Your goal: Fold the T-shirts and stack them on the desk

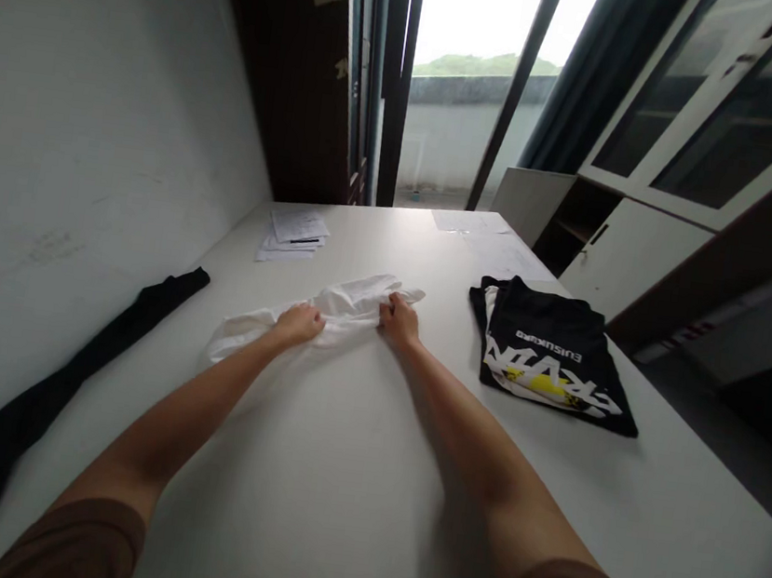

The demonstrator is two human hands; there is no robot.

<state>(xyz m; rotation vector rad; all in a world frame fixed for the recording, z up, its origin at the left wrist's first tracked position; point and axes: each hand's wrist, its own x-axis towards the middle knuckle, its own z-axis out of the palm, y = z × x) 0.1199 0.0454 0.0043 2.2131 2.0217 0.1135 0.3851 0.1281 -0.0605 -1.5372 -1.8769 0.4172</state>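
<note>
A crumpled white cloth (356, 299), perhaps a garment, stretches across the middle of the white table. My left hand (301, 324) is closed on its near edge, left of centre. Farther right, my right hand (398, 319) grips the same cloth close to its right end, fingers curled around the fabric. Loose folds of the cloth spread out past my left hand toward the left. Its exact kind cannot be made out, as it is bunched up.
Folded black clothes (548, 346) with white and yellow print lie on the right of the white table (335, 470). A long black garment (80, 373) runs along the left wall. Papers with a pen (304, 241) lie at the back left, and more sheets (484, 235) at the far end.
</note>
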